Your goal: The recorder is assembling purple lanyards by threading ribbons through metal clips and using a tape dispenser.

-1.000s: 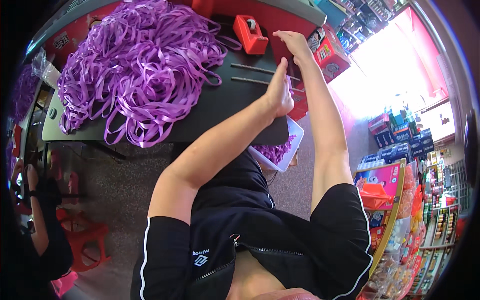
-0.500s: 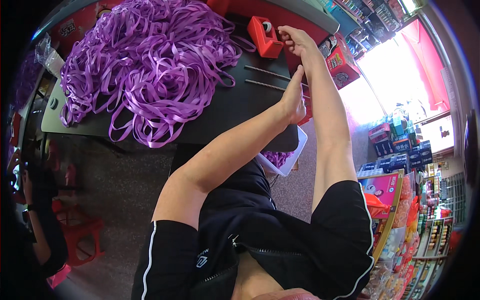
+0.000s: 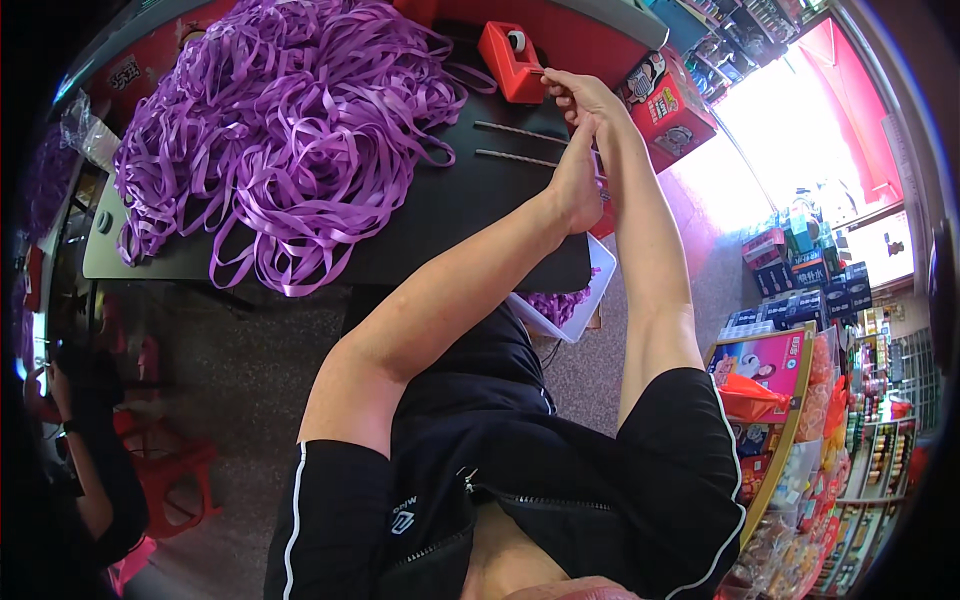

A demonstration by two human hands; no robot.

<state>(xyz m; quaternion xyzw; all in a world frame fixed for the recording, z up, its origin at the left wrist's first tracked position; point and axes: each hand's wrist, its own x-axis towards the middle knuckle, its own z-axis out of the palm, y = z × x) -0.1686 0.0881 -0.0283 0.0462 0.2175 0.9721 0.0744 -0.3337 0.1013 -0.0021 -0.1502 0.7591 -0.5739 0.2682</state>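
My right hand (image 3: 583,97) is at the cutter end of a red tape dispenser (image 3: 514,66), thumb and fingertips pinched together. Whatever lies in the pinch is too small to make out. Just below it my left hand (image 3: 576,185) reaches past the table's right edge, thumb pointing up toward the right wrist; its other fingers are hidden behind the palm. A bit of purple shows beside it. Two thin twisted metal rods (image 3: 515,156) stick out leftward over the black table (image 3: 480,225), their right ends hidden by my left hand.
A large heap of purple ribbon loops (image 3: 300,130) covers the table's left side. Below the right edge stands a white bin (image 3: 590,305) with purple ribbon inside. A red carton (image 3: 672,118) is beyond my right arm. At left another person (image 3: 95,450) is near a red stool (image 3: 175,480).
My right hand has moved down and left, its fingertips now meeting the dispenser's cutter end. My left hand has come up closer to the right wrist. The whole view has shifted slightly.
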